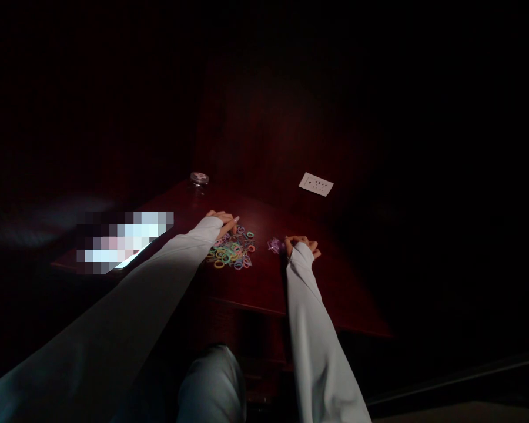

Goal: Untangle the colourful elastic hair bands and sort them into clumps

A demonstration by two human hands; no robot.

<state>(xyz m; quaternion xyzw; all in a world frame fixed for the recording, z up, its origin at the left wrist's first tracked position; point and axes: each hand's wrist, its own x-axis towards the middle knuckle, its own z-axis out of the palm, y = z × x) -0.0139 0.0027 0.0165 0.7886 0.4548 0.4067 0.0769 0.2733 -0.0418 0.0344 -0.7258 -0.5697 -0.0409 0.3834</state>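
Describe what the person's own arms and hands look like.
Both arms wear long, plain, pale greyish sleeves: the left sleeve is largely in shadow, the right sleeve is brighter and loosely creased. The left hand and right hand are gloveless; finer details are too small to tell.

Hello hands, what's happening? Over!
Left hand at multicoloured pile of small rings. Right hand beside small purple cluster. Clear round jar out of the way.
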